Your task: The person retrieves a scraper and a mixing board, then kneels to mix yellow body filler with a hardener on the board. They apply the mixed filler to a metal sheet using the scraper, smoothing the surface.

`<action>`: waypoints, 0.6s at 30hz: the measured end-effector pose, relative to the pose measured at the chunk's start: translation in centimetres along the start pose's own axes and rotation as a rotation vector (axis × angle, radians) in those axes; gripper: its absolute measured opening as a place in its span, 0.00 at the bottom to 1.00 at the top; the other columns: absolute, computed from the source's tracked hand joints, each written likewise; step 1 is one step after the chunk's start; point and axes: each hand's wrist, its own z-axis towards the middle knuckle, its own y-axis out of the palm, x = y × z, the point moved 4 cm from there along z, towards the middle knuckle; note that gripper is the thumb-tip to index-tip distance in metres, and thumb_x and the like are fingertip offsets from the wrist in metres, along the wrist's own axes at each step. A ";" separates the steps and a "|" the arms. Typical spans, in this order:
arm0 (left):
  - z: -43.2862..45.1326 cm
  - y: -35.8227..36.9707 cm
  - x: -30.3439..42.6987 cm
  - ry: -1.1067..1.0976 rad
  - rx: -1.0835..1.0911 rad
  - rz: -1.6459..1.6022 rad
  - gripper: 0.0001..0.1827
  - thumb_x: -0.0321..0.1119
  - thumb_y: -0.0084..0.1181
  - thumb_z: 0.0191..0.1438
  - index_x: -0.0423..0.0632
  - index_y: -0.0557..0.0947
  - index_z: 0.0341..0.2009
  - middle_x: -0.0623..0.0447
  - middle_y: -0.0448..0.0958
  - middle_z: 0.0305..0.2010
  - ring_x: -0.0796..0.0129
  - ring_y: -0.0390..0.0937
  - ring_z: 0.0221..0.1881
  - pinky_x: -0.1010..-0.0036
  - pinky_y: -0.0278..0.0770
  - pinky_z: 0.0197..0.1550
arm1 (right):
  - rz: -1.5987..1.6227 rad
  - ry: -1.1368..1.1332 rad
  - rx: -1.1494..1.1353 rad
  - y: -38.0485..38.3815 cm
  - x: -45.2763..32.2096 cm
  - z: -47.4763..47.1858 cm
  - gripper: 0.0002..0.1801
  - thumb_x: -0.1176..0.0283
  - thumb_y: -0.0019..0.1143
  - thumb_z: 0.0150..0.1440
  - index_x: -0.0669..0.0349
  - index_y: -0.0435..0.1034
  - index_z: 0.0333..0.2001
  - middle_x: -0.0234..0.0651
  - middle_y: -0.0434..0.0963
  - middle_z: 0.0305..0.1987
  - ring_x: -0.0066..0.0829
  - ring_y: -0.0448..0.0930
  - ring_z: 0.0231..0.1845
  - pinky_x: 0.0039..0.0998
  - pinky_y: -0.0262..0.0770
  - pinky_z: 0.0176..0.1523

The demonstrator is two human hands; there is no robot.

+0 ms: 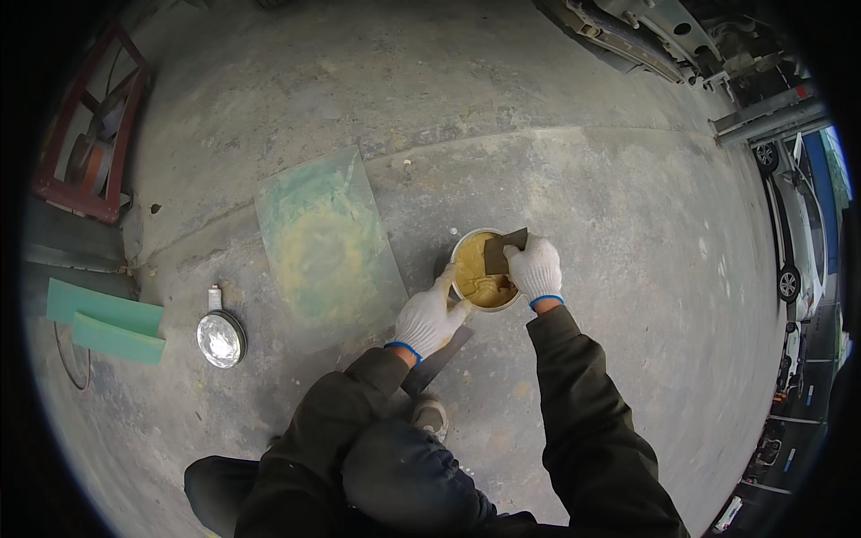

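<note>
My right hand (536, 267), in a white knit glove with a blue cuff, grips a dark flat spreader (496, 255) over the right part of an open round can. Yellowish putty (472, 265) fills much of the can (501, 309), with a darker brown patch at its lower right. My left hand (430, 321), gloved alike, has its thumb and fingers spread against the can's left and lower rim. Beneath my left wrist lies a dark flat strip (440, 360), partly hidden. A thin translucent sheet (329, 242) smeared with green and yellow lies left of the can.
Left on the concrete floor are a round tin with a shiny lid (220, 339), a small white-capped tube (214, 297) and green curved pieces (107, 309). A red metal frame (114, 181) stands at upper left. Vehicle parts (632, 40) are at upper right; cars (800, 228) are beyond.
</note>
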 end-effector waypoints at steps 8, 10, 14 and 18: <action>0.7 0.6 -0.1 0.021 -0.064 0.092 0.40 0.50 0.57 0.61 0.49 0.61 0.73 0.48 0.87 0.37 0.46 0.83 0.36 0.54 0.79 0.40 | 0.492 0.036 -0.192 3.4 1.4 0.6 0.14 0.69 0.61 0.56 0.68 0.80 0.42 0.45 0.84 0.34 0.37 0.85 0.36 0.36 0.81 0.38; 0.6 0.2 -0.3 0.034 0.044 -0.053 0.41 0.49 0.58 0.61 0.49 0.61 0.73 0.47 0.87 0.36 0.47 0.83 0.36 0.55 0.79 0.40 | 0.577 0.095 -0.291 3.3 1.2 0.7 0.13 0.72 0.60 0.58 0.70 0.80 0.44 0.40 0.84 0.35 0.29 0.85 0.35 0.30 0.82 0.34; 0.6 -0.5 -1.5 -0.102 0.170 -0.205 0.40 0.48 0.60 0.60 0.49 0.63 0.73 0.46 0.86 0.36 0.50 0.84 0.37 0.60 0.79 0.41 | 0.581 0.151 -0.413 2.0 -0.5 0.7 0.13 0.73 0.60 0.58 0.70 0.79 0.45 0.39 0.84 0.35 0.27 0.84 0.35 0.29 0.81 0.32; 2.0 0.7 -2.1 -0.098 0.074 -0.107 0.39 0.47 0.61 0.59 0.50 0.65 0.72 0.46 0.86 0.34 0.52 0.84 0.37 0.64 0.78 0.42 | 0.481 0.041 -0.430 2.0 -0.9 1.2 0.14 0.73 0.62 0.56 0.70 0.79 0.45 0.39 0.84 0.35 0.26 0.84 0.35 0.29 0.80 0.37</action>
